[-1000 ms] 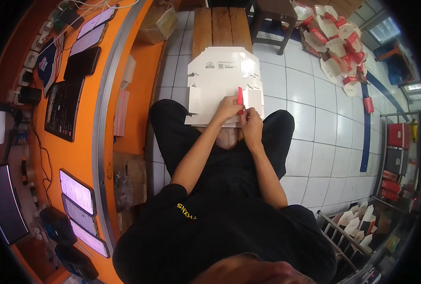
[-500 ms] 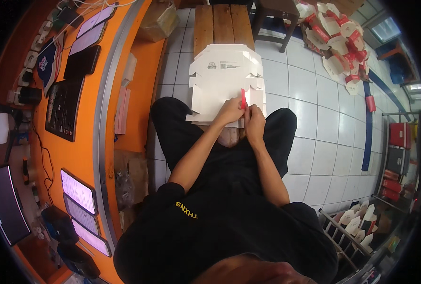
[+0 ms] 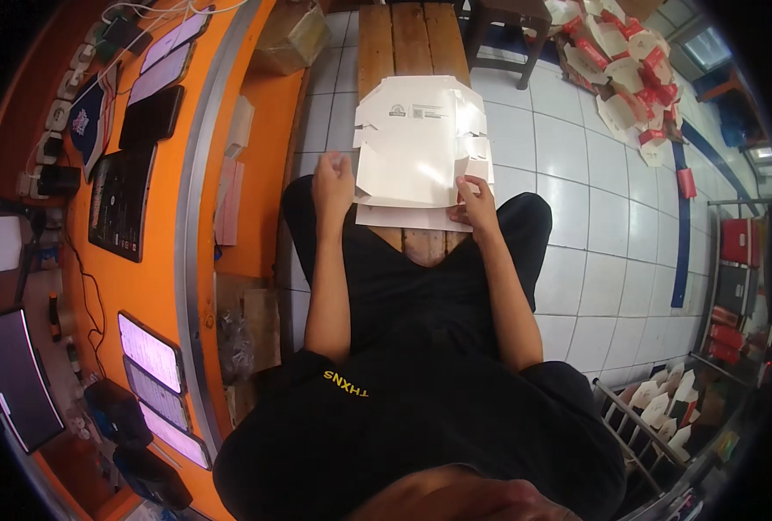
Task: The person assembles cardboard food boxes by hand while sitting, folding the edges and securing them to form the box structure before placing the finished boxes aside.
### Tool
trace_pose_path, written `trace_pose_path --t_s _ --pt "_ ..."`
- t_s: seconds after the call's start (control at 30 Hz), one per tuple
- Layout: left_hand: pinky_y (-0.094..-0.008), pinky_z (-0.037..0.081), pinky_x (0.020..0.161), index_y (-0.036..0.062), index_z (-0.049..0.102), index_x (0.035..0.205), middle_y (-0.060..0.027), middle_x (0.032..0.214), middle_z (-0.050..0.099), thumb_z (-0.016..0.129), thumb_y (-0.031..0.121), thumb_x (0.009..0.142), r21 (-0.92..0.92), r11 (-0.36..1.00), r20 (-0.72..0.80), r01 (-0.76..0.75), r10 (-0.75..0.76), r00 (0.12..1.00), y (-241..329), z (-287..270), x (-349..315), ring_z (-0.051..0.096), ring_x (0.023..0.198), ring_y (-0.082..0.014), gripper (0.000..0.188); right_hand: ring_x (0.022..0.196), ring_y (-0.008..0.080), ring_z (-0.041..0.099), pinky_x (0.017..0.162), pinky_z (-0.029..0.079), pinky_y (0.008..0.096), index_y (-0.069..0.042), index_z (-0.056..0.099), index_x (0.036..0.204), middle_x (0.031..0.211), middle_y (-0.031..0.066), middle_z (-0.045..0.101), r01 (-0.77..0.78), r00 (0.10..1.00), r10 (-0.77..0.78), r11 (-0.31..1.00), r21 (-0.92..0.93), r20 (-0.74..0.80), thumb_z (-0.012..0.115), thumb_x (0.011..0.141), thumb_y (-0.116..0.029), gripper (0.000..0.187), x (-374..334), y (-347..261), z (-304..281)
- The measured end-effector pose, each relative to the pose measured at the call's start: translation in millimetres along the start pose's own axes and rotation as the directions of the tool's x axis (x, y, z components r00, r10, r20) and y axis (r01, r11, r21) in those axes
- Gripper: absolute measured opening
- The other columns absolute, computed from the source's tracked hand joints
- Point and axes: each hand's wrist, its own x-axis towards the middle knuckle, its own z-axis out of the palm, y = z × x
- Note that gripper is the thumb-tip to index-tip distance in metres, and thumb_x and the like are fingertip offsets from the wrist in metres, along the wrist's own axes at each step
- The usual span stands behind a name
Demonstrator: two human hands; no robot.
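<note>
The sheet (image 3: 408, 152), white card with notched sides and small dark print near its far end, lies flat on the bench (image 3: 401, 43) between the person's knees. A second sheet (image 3: 408, 219) shows beneath it as a strip along the near edge. The right hand (image 3: 477, 207) is partly closed at the near right corner, with the sheet's edge between thumb and fingers. Beside that hand, a side flap (image 3: 475, 165) stands a little raised. The left hand (image 3: 334, 184) is loosely curled, just off the sheet's left edge; its fingers are blurred, so I cannot tell whether it has hold of anything small.

To the left runs the orange counter (image 3: 156, 278), bearing phones (image 3: 150, 352) with lit screens and a black tablet (image 3: 123, 204). A monitor (image 3: 19, 378) stands farther left. Under the counter's far end is a carton (image 3: 290, 39). Beyond the bench on the right is a brown stool (image 3: 509, 26), and past it a heap of red and white boxes (image 3: 620, 82) on the tiled floor (image 3: 568, 217). More boxes fill a metal rack at lower right.
</note>
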Motion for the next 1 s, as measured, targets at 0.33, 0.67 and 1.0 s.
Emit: trace_pose_path --t_s 0.33,0.67,1.0 --pt "-0.0324 0.053 0.085 0.0064 0.062 0.13 -0.0073 0.113 0.068 0.06 0.042 0.102 -0.406 0.766 0.606 0.499 -0.183 0.774 -16 -7 4 0.065 0.097 -0.0176 0.045 0.074 0.0351 0.071 0.071 0.053 0.0441 0.008 0.062 0.119 0.095 0.0282 0.067 0.369 0.9 -0.436 0.765 -0.528 -0.001 0.046 0.103 -0.017 0.034 -1 1 5" --pt "-0.0335 0.058 0.086 0.004 0.055 0.133 -0.0086 0.117 0.067 0.079 0.028 0.087 -0.472 0.675 0.677 0.567 -0.135 0.724 0 26 -7 0.068 0.099 -0.0165 0.057 0.098 0.0418 0.068 0.084 0.054 0.0458 0.003 0.059 0.132 0.109 0.0266 0.067 0.441 0.864 -0.5 0.701 -0.56 0.054 0.051 0.104 -0.019 0.037 -25 -14 -22" --pt "-0.0365 0.057 0.089 0.0035 0.061 0.125 -0.0063 0.115 0.065 0.075 0.025 0.092 -0.63 0.55 0.586 0.549 -0.127 0.8 7 53 -28 0.067 0.101 -0.016 0.042 0.106 0.0306 0.06 0.101 0.042 0.0506 -0.007 0.064 0.117 0.114 0.0125 0.061 0.871 0.335 -0.659 -0.056 -0.488 0.673 0.073 0.088 -0.015 0.032 -108 -45 38"
